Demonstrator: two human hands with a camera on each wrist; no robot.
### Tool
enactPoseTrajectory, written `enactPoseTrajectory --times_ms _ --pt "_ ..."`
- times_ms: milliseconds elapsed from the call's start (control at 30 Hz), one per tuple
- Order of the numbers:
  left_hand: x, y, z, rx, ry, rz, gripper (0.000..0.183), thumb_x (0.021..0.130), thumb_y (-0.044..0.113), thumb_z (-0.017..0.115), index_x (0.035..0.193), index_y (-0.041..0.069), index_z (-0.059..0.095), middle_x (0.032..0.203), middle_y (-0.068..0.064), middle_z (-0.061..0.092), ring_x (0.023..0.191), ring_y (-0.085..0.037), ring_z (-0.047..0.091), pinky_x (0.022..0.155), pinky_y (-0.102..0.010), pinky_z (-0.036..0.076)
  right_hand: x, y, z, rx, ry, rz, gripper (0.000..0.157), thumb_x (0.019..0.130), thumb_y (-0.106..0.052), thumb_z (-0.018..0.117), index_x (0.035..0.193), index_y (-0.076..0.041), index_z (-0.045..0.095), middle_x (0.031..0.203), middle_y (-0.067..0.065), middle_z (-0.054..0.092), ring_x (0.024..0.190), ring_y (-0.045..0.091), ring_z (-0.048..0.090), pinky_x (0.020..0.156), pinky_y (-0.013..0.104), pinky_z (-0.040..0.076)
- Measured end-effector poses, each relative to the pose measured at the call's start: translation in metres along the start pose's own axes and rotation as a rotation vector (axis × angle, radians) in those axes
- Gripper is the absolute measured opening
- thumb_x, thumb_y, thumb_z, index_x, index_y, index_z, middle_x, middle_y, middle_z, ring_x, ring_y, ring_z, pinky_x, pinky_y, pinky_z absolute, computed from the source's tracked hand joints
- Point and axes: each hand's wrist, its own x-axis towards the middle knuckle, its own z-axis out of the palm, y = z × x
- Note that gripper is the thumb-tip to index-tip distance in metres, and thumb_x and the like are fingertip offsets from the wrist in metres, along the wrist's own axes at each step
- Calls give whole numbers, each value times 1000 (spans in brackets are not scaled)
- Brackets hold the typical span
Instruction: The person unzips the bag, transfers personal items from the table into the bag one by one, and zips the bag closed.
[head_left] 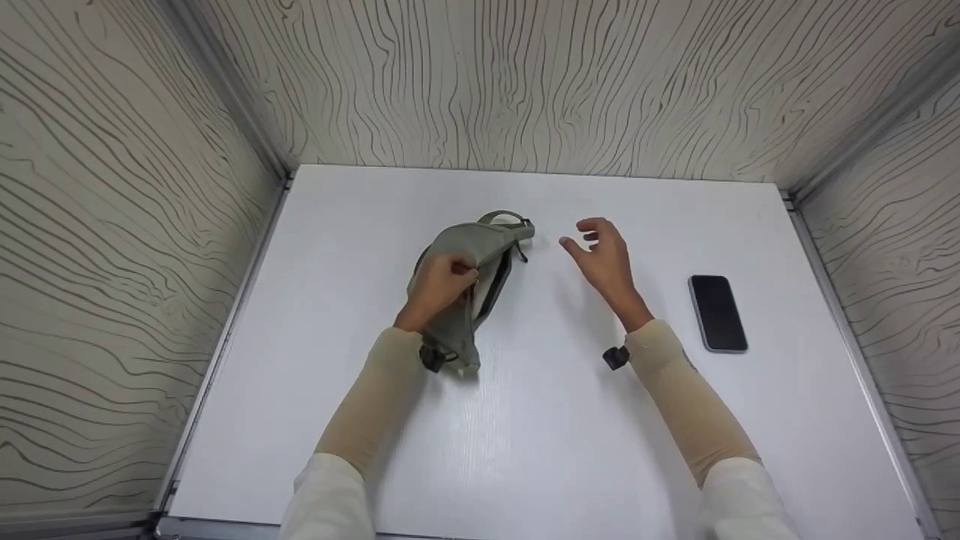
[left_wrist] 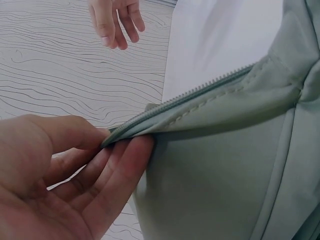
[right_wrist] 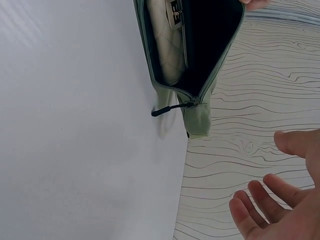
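A sage-green belt bag (head_left: pixel 466 240) lies at the middle of the table with its zip undone. My left hand (head_left: pixel 437 285) pinches the zipped edge (left_wrist: pixel 190 96) of the opening between thumb and fingers, pulling it outward. Inside, the right wrist view shows a cream quilted item (right_wrist: pixel 167 47) with a metal clasp, set against the dark lining. A black zip pull (right_wrist: pixel 167 109) hangs at the bag's near end in that view. To the right of the bag, my right hand (head_left: pixel 606 262) hovers with loosely bent fingers, touching nothing.
A dark-screened phone (head_left: pixel 718 313) lies on the right side of the white table (head_left: pixel 525 450). Wood-grain patterned panels (head_left: pixel 510 90) rise at the back and both sides. The bag's strap loop (head_left: pixel 504 215) sticks up at its far end.
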Motion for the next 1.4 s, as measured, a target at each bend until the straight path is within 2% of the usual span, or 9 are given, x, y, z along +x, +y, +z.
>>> enactPoseTrajectory --times_ms 567,933,1133,1400 --pt "0 -3 0 -6 -15 -8 18 100 9 68 113 -2 74 100 -14 73 78 -17 67 63 -27 59 6 14 -25 -70 22 0 47 99 -24 75 135 4 61 133 23 62 125 41 59 105 53 51" --pt "-1 -1 0 51 8 6 16 99 10 69 111 -1 74 103 -14 73 84 -19 68 68 -29 60 8 22 -40 -120 35 28 47 100 -24 74 136 3 59 135 24 60 129 43 57 107 55 50" --pt "-1 0 0 28 10 1 14 99 9 68 108 -1 74 100 -13 72 81 -17 67 66 -28 59 8 26 -47 -137 56 33 47 100 -24 74 136 3 59 134 24 60 129 42 57 107 55 49" --pt "1 -1 -1 -7 -29 34 11 100 6 68 103 -2 74 92 -14 73 68 -14 66 58 -25 57 7 31 -56 -121 87 8 47 99 -21 75 134 7 60 134 28 60 127 46 57 105 56 48"
